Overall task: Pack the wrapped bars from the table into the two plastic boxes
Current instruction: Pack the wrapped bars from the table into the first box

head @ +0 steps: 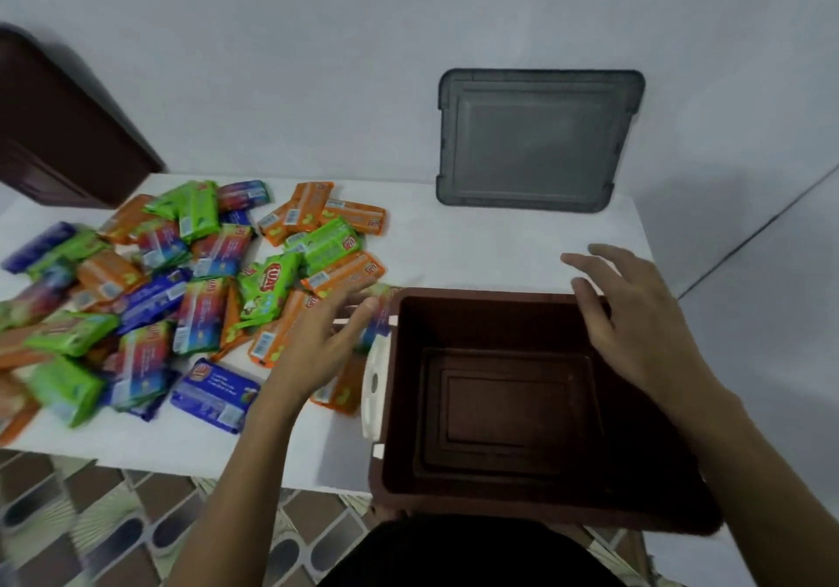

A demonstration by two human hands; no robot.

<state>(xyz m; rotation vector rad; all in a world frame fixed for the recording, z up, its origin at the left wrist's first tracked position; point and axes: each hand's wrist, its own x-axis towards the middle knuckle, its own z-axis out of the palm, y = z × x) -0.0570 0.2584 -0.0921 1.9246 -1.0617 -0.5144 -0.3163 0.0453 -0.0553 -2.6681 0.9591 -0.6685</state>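
Note:
Several wrapped bars (195, 286) in orange, green, blue and mixed colours lie in a loose pile on the left half of the white table (476, 246). A brown plastic box (540, 514) stands open at the table's near right, with nothing inside it. My left hand (318, 341) stretches with straight fingers over the bars at the pile's right edge, just left of the box. It holds nothing. My right hand (635, 314) hovers with spread fingers above the box's far right rim.
A grey lid (538, 141) leans against the wall at the back right of the table. A dark brown lid (59, 132) leans at the far left. A white latch (377, 386) sits on the box's left side. Tiled floor shows below the table's near edge.

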